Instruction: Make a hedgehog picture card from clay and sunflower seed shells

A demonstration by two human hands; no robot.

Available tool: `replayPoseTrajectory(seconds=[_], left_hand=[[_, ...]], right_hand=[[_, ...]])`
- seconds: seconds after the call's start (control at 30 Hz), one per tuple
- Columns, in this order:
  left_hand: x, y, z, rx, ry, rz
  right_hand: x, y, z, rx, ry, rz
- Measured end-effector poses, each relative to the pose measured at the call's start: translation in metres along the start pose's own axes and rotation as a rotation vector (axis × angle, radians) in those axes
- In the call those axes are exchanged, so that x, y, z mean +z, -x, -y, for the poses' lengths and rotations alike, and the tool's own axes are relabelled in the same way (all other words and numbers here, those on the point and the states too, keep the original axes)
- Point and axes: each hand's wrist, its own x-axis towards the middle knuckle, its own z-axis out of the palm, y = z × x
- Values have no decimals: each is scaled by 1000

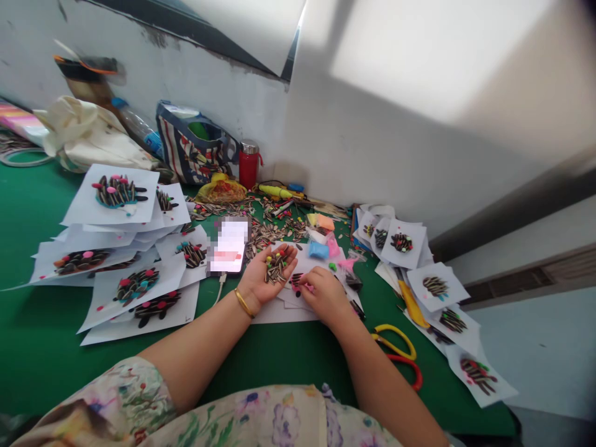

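My left hand (pixel 255 280) is cupped palm up, holding a small heap of striped sunflower seeds (pixel 275 268) with a few red and yellow bits among them. My right hand (pixel 326 292) is closed, its fingertips pinched down at a small seed-and-pink figure (pixel 295 285) on white paper (pixel 274 315). Whatever lies between those fingertips is too small to make out. Just beyond my hands are packets of soft modelling clay: blue (pixel 318 249), pink (pixel 333 246) and orange (pixel 325 222). Loose sunflower seeds (pixel 265 233) spread over the green table behind.
Paper sheets with seed figures are stacked at left (pixel 112 192) and right (pixel 435 287). A charging phone (pixel 230 242) stands left of my hand. Yellow and red scissor handles (pixel 397 335) lie near my right forearm. A red flask (pixel 248 166) and striped bag (pixel 193 146) line the wall.
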Motion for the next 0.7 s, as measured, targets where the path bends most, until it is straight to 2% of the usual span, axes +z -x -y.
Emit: replayPoseTrajectory(seconds=[0.53,0.7], left_hand=[[0,1,2,-8,-7,-12],[3,4,2,-9,-8,-22]], right_hand=[[9,-3,7,-71,339,18],[5,-1,9,-84,289,-21]])
